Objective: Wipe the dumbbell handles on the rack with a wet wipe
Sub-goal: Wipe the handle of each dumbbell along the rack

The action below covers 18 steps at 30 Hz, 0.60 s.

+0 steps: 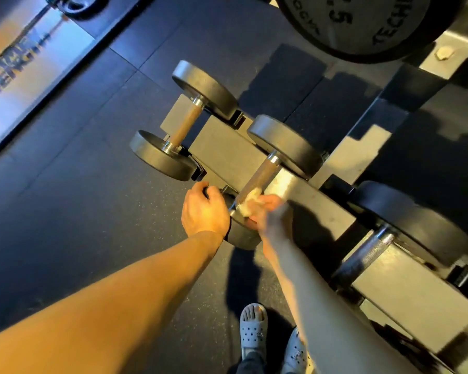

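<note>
Wiping was in hand mid-frame: my right hand point(265, 210) clutched the wipe point(247, 202) on the handle point(257, 176), my left hand point(204, 210) gripped that dumbbell's head point(242, 236); I judged the lower-right handle point(368, 255) next.

the left hand point(204, 211) curls over the near head of the middle dumbbell point(284, 141) at the front edge of the rack point(224, 147). the right hand point(265, 211), blurred, holds a wipe point(250, 199) against the near end of its handle point(257, 178). grey sandals point(253, 330) stand on the floor point(92, 184).
</note>
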Tool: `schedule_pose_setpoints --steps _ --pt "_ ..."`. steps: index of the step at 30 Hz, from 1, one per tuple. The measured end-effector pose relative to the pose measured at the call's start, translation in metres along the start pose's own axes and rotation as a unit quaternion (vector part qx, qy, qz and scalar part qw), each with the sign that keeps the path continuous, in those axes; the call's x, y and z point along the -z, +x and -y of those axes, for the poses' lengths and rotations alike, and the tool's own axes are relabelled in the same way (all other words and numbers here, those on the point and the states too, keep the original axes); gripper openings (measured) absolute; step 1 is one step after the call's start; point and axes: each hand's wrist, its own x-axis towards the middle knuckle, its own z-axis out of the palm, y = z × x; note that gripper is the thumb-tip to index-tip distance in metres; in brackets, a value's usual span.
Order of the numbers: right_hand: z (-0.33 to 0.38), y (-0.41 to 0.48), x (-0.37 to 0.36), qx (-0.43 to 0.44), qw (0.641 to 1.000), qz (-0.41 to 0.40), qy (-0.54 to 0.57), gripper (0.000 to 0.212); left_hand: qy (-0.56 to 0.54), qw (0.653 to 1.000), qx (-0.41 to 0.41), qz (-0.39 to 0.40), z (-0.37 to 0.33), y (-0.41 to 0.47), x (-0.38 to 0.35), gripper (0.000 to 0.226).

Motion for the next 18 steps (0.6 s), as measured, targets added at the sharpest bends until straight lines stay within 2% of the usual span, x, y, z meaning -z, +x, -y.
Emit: schedule_pose_setpoints --steps 2,3,4,6,8,10,11,13,16,18 --pt "-0.005 -0.002 0.003 0.018 0.993 0.039 -0.108 0.013 -0.001 1.0 0.002 -0.003 0.0 -0.002 0.0 0.04" --pt "-0.001 0.003 0.004 0.006 0.995 0.027 -0.098 0.006 -0.001 1.0 0.003 -0.003 -0.001 -0.002 0.0 0.04" --pt "0.009 0.006 0.006 -0.014 0.998 0.007 -0.062 0.003 0.001 1.0 0.004 -0.001 -0.001 -0.002 0.0 0.04" --pt "0.025 0.013 0.008 -0.106 0.987 -0.039 0.115 0.01 -0.001 1.0 0.005 0.0 -0.002 -0.003 0.001 0.04" --pt "0.032 0.013 0.007 -0.158 0.972 -0.025 0.172 0.028 -0.006 1.0 0.009 -0.002 -0.003 -0.005 0.001 0.04" --pt "0.026 0.01 -0.001 -0.142 0.985 0.035 0.086 0.041 -0.009 1.0 0.01 -0.005 -0.003 -0.004 0.001 0.04" --pt "0.02 0.009 -0.004 -0.114 0.992 0.052 0.01 0.041 -0.009 1.0 0.009 -0.008 -0.003 -0.004 0.001 0.04" --pt "0.011 0.008 -0.004 -0.06 0.988 0.054 -0.13 0.029 -0.009 1.0 0.005 -0.013 -0.003 -0.005 0.0 0.039" --pt "0.002 0.003 0.006 -0.059 0.975 0.037 -0.21 0.01 -0.015 1.0 0.012 -0.009 -0.002 -0.004 0.0 0.037" --pt "0.006 -0.008 0.013 0.016 0.959 0.04 -0.28 0.011 -0.016 1.0 0.013 -0.005 -0.001 -0.005 0.001 0.037"
